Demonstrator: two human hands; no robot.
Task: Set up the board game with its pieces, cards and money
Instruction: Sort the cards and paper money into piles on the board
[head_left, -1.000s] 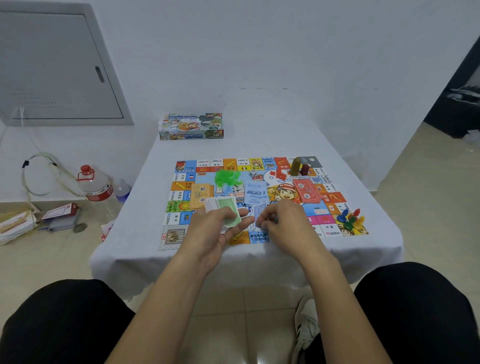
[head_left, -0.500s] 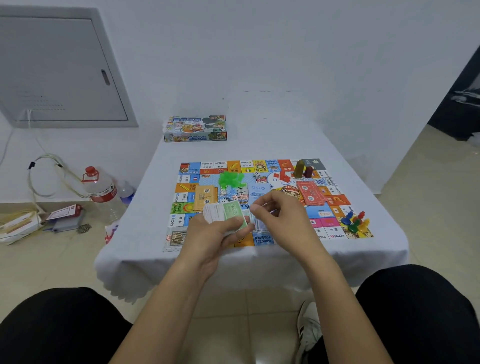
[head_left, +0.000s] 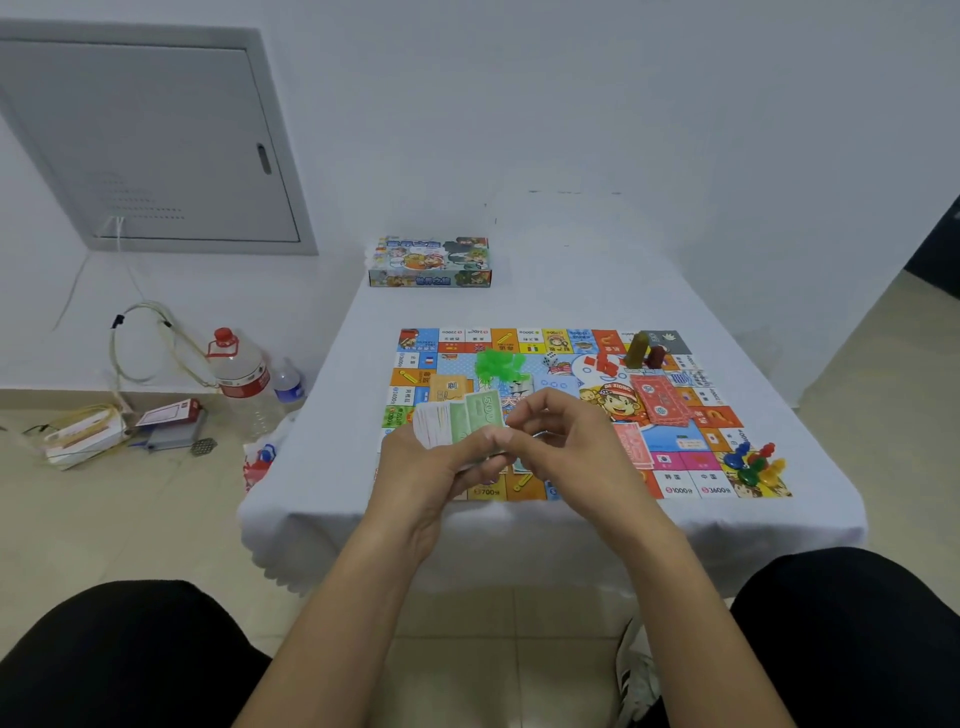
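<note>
- Money first: a fanned stack of paper notes (head_left: 457, 423), green 500 on top, gripped in the left hand (head_left: 431, 467) above the near edge of the board (head_left: 545, 410).
- Right hand (head_left: 566, 447) meets it from the right, fingers curled and pinching at the stack's near corner; what exactly it pinches is hidden behind the knuckles.
- Both hands hover over the board's near-middle, covering the squares there.
- Board lies flat on the white-clothed table (head_left: 779, 395), its front edge just short of the table's near edge, where the cloth hangs over.
- On the board: green plastic pieces (head_left: 498, 364) heaped toward the far left, a tan card pile (head_left: 452, 387) just beside them, a die (head_left: 549, 358) near the centre.
- Red card pile (head_left: 662, 400) right of centre, loose red pieces (head_left: 602, 364) behind it, and two upright blocks (head_left: 644, 351) at the far right corner.
- Coloured pawns (head_left: 753, 462) bunched at the near right corner, well apart from the hands.
- Bare cloth runs along both sides of the board and behind it, up to the game box (head_left: 430, 262) at the far left against the wall.
- Left of the table, on the floor: a big water bottle (head_left: 241, 374), a small bottle (head_left: 288, 384), a looped cable (head_left: 140, 343), and boxes (head_left: 124, 428).
- Person's dark-clad knees frame the bottom, a shoe (head_left: 636, 670) between them.
</note>
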